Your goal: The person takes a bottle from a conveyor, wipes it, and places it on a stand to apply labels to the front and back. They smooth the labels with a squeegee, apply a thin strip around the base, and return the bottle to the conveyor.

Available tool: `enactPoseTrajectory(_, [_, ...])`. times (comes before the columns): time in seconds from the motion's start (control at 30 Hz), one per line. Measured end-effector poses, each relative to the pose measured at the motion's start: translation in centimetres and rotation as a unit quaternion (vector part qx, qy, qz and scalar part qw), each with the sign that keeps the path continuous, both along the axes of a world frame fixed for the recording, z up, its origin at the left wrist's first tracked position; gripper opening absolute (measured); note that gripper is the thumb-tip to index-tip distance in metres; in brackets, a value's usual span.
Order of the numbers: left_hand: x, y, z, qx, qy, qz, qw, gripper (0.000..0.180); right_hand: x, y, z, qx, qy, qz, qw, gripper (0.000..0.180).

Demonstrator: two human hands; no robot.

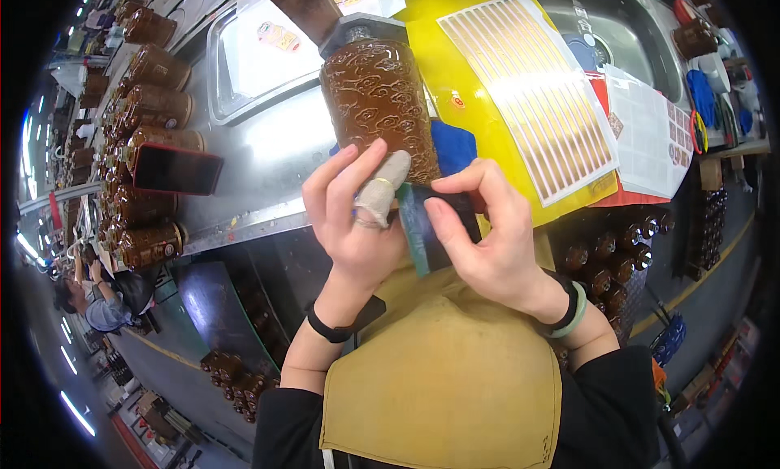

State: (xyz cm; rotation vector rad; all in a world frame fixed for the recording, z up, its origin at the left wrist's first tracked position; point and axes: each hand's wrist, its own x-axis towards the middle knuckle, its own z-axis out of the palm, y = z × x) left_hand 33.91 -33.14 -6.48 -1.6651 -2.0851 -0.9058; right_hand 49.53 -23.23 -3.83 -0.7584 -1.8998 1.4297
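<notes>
Along the far left edge of the stainless-steel bench (268,156), a row of brown embossed glass jars (154,103) lay on their sides, probably parked there to keep the working space free, and a dark red-edged phone (175,170) lay beside them. A shallow steel tray (260,59) sat further along the bench's back edge. The left hand (353,213), with a bandaged finger (382,189) and a black wristband (329,331), had its fingers spread loosely upward while its thumb side braced a tall brown embossed glass jar (378,95), which lay with its base toward the person at the bench's near edge, apparently so that the base faced up for handling. Between the two hands was a small dark strip with a teal edge (418,229), held against the jar's lower end. The right hand (479,233) pinched this strip between thumb and curled fingers, seemingly to steady it. A blue cloth (455,144) lay under the jar, likely as padding. To the right, a white sheet of gold strip stickers (532,95) rested on a yellow mat (455,71) within easy reach, and a steel sink (617,30) occupied the bench's far right corner.
</notes>
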Motion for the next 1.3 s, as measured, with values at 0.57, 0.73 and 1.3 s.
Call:
enactPoseTrajectory(0.57, [0.4, -2.5, -3.5, 0.152, -0.282, 0.01, 0.947, 0.045, 1.8, 0.9, -3.5, -0.088, 0.055, -0.066, 0.992, 0.015])
enactPoseTrajectory(0.73, [0.8, -2.0, -2.5, 0.153, -0.257, 0.009, 0.954, 0.04, 1.1, 0.5, -1.2, -0.09, 0.03, -0.041, 0.995, 0.014])
enactPoseTrajectory(1.3, [0.2, -1.5, -1.8, 0.134, -0.141, 0.003, 0.981, 0.036, -1.6, 4.1, 3.8, 0.18, -0.059, 0.056, 0.98, 0.025])
